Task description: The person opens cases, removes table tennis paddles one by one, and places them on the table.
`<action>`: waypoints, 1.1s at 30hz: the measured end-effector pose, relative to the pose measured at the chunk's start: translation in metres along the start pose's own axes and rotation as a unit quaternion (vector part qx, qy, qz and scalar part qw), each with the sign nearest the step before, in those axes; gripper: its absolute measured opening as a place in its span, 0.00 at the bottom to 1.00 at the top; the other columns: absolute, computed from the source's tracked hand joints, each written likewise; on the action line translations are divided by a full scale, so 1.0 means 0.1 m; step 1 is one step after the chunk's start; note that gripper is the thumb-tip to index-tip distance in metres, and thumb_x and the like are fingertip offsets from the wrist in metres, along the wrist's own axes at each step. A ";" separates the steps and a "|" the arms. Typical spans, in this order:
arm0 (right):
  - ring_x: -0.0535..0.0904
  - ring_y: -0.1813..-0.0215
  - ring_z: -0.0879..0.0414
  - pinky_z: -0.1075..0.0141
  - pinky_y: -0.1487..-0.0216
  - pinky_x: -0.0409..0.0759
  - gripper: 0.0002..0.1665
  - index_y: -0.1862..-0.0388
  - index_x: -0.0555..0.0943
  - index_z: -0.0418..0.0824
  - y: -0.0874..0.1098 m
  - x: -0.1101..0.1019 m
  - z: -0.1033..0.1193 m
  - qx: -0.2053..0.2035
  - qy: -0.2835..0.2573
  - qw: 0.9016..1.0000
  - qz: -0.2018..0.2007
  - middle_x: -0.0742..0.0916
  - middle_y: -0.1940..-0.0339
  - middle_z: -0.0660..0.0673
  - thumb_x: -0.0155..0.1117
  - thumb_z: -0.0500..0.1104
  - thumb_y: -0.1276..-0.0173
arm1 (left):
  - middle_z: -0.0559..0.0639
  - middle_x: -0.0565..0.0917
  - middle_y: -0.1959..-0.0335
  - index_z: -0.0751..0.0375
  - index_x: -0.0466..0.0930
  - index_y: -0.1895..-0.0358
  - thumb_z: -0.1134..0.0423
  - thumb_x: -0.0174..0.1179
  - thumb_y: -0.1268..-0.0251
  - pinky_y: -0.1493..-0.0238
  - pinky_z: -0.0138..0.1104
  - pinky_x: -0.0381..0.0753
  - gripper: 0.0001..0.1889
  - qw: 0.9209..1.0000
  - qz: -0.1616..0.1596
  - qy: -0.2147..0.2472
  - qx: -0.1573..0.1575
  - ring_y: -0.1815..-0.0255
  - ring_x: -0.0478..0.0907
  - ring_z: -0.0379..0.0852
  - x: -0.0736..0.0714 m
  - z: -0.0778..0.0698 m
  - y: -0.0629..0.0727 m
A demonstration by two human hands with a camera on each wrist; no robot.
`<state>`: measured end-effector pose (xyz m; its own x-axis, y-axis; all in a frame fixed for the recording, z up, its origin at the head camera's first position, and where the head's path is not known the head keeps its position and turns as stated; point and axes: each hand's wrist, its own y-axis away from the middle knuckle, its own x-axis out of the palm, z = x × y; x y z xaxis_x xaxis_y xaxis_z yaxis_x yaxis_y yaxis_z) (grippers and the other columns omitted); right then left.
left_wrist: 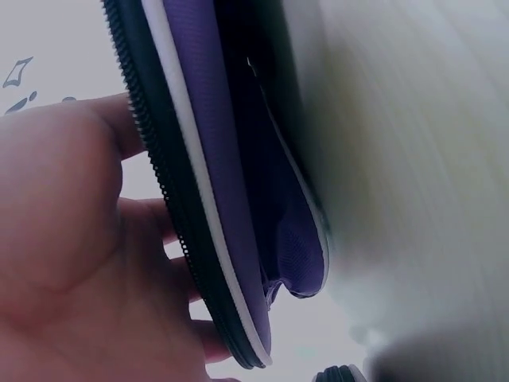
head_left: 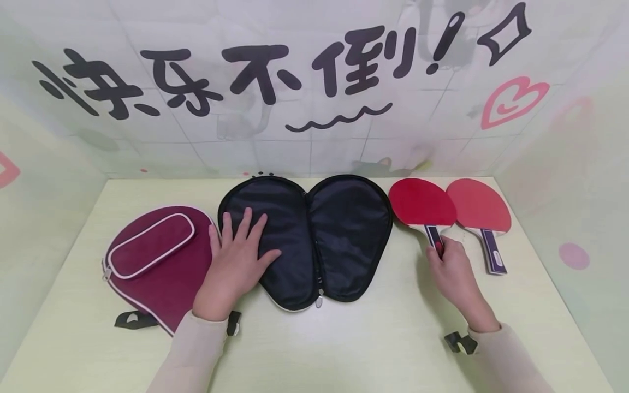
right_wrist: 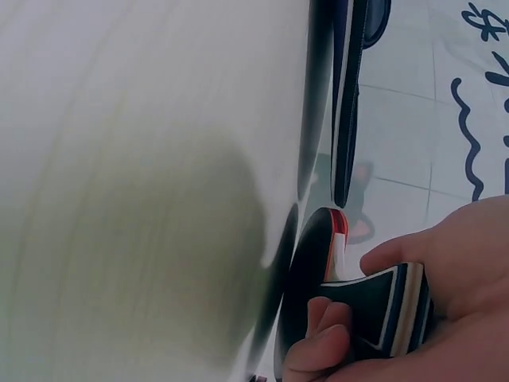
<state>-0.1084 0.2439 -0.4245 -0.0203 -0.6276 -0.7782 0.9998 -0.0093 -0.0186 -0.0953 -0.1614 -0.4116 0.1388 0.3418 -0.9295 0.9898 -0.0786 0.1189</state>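
An unzipped paddle case (head_left: 349,234) lies spread out flat, its black lining facing up and its zipper pull at the near end. My left hand (head_left: 236,262) rests on the left half with fingers spread. In the left wrist view the case's zipper edge (left_wrist: 155,159) runs past the palm, with white piping and a purple outer cover. My right hand (head_left: 454,270) grips the handle of a red table tennis paddle (head_left: 422,202) just right of the case. Fingers and thumb wrap the paddle handle (right_wrist: 374,310) in the right wrist view; the blade's dark underside faces the table.
A second red paddle (head_left: 479,204) with a blue handle lies at the far right, beside the held one. At left lies a maroon paddle case (head_left: 157,295) with a white-piped pocket, partly under my left forearm. Patterned walls (head_left: 314,147) border the pale table (head_left: 314,355).
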 end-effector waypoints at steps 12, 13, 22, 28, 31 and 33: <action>0.68 0.62 0.46 0.62 0.71 0.65 0.17 0.58 0.74 0.26 0.03 0.03 -0.05 0.020 0.104 0.990 0.090 0.72 0.69 0.36 0.64 0.42 0.27 | 0.64 0.45 0.15 0.54 0.53 0.18 0.44 0.59 0.27 0.23 0.70 0.25 0.42 1.000 0.002 -0.001 0.002 0.17 0.29 0.76 0.01 0.00 -0.01; 0.68 0.61 0.45 0.62 0.70 0.65 0.17 0.58 0.74 0.27 0.03 0.03 -0.05 0.020 0.113 0.989 0.094 0.72 0.69 0.36 0.64 0.42 0.27 | 0.64 0.45 0.15 0.54 0.53 0.18 0.44 0.59 0.27 0.23 0.70 0.25 0.42 1.000 0.001 0.000 0.002 0.17 0.28 0.75 0.00 0.00 -0.01; 0.69 0.56 0.36 0.59 0.67 0.69 0.28 0.48 0.71 0.21 -0.01 -0.02 0.02 0.046 0.164 0.977 0.131 0.73 0.60 0.28 0.64 0.47 0.27 | 0.66 0.42 0.15 0.55 0.55 0.18 0.45 0.60 0.28 0.23 0.70 0.27 0.41 1.000 -0.022 0.011 0.003 0.16 0.27 0.74 0.00 -0.02 0.00; 0.64 0.39 0.24 0.33 0.46 0.70 0.47 0.24 0.55 0.20 -0.17 -0.06 0.20 0.023 0.175 0.981 0.076 0.69 0.39 0.19 0.61 0.50 0.26 | 0.67 0.35 0.15 0.58 0.53 0.18 0.47 0.60 0.28 0.22 0.70 0.28 0.42 0.998 -0.049 0.043 -0.014 0.18 0.25 0.76 -0.05 -0.04 0.00; 0.62 0.34 0.23 0.30 0.39 0.64 0.46 0.23 0.56 0.21 -0.36 -0.01 0.26 -0.027 0.160 0.985 0.054 0.68 0.34 0.19 0.60 0.50 0.25 | 0.69 0.36 0.16 0.59 0.51 0.18 0.47 0.60 0.28 0.22 0.70 0.30 0.43 0.997 -0.056 0.048 -0.027 0.18 0.27 0.79 -0.08 -0.04 0.01; 0.63 0.33 0.24 0.31 0.38 0.63 0.45 0.23 0.57 0.23 -0.49 0.06 0.28 -0.059 0.160 0.984 0.050 0.69 0.31 0.21 0.61 0.51 0.25 | 0.70 0.36 0.16 0.59 0.50 0.18 0.47 0.60 0.28 0.22 0.70 0.32 0.43 0.997 -0.054 0.051 -0.035 0.19 0.29 0.82 -0.10 -0.04 0.02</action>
<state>-0.1577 0.2182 -0.4107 0.0582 -0.3429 -0.9376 0.9898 0.1418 0.0096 -0.0942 -0.1610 -0.4008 0.0313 0.4377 -0.8986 0.9984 0.0277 0.0483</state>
